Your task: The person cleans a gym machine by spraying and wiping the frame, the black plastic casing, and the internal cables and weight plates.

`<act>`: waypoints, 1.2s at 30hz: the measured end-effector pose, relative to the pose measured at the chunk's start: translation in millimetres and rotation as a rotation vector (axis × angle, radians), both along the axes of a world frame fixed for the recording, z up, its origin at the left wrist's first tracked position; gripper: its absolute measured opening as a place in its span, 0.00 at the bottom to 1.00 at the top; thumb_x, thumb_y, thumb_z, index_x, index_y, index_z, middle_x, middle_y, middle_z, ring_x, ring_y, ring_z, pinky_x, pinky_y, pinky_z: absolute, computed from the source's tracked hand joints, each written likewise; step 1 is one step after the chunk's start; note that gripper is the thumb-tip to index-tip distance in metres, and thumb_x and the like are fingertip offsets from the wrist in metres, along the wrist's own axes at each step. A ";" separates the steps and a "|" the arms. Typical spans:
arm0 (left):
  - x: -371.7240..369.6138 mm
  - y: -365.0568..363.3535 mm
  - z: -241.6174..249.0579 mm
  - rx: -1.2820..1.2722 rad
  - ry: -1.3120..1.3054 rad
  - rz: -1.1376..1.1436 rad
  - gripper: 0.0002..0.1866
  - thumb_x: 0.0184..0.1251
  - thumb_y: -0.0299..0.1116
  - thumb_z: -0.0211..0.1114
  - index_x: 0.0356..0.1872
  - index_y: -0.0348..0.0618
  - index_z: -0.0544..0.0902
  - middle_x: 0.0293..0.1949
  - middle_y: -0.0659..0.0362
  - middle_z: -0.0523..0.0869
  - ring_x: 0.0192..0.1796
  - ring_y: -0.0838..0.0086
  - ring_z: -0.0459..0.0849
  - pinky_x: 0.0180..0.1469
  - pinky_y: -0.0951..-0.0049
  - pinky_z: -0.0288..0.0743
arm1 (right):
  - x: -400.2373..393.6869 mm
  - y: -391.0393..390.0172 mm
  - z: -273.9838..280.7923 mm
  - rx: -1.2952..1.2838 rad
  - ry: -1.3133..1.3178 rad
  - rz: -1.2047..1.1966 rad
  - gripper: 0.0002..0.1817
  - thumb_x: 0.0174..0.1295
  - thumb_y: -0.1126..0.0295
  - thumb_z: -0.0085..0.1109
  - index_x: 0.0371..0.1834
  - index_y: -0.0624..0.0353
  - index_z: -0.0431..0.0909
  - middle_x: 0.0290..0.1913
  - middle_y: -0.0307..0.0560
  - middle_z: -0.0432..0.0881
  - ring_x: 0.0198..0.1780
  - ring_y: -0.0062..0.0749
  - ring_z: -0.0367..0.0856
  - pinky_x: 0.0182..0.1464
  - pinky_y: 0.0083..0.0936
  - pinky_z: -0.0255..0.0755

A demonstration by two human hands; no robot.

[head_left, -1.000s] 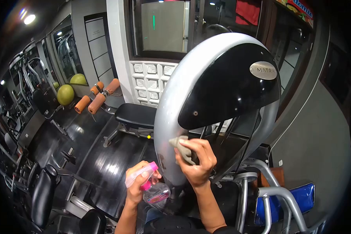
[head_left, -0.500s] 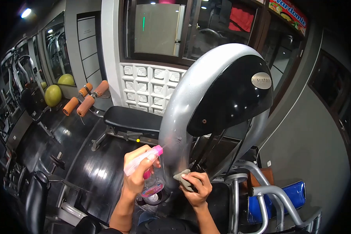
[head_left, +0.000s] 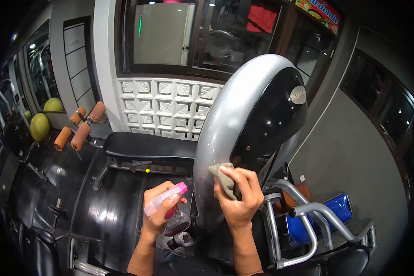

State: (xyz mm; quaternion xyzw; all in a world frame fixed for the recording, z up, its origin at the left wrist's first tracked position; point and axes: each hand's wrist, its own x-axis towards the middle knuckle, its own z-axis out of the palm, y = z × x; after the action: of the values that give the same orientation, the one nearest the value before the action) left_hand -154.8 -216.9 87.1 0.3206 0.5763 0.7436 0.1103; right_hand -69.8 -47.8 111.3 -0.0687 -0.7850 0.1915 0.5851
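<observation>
My left hand is wrapped round the neck of a clear spray bottle with a pink nozzle, which points toward the machine. In my right hand a bunched grey-green cloth is pinched, pressed against or very close to the silver frame. That curved silver frame belongs to a gym machine with a black side cover and an oval badge. Part of the bottle is hidden behind my left fingers.
Left of the machine stands a black padded bench with orange foam rollers beyond it. Grey metal bars and a blue pad are at the right. A green ball lies far left.
My right hand has moved up with the cloth along the silver frame. My left hand has dropped slightly with the spray bottle, away from the frame. The view has shifted to the right.
</observation>
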 end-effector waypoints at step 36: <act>-18.6 5.8 -7.8 -0.146 0.015 -0.465 0.31 0.59 0.58 0.56 0.33 0.32 0.85 0.30 0.55 0.86 0.30 0.77 0.81 0.32 0.78 0.71 | 20.2 7.9 -45.4 -0.348 0.001 0.101 0.13 0.52 0.77 0.72 0.42 0.62 0.85 0.39 0.50 0.87 0.40 0.37 0.87 0.44 0.27 0.78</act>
State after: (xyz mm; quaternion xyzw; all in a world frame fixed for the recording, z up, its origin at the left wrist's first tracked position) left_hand -173.4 -211.2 79.3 0.4412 0.5398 0.6523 0.2973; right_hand -49.6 -39.8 65.9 -0.1293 -0.7423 0.3534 0.5543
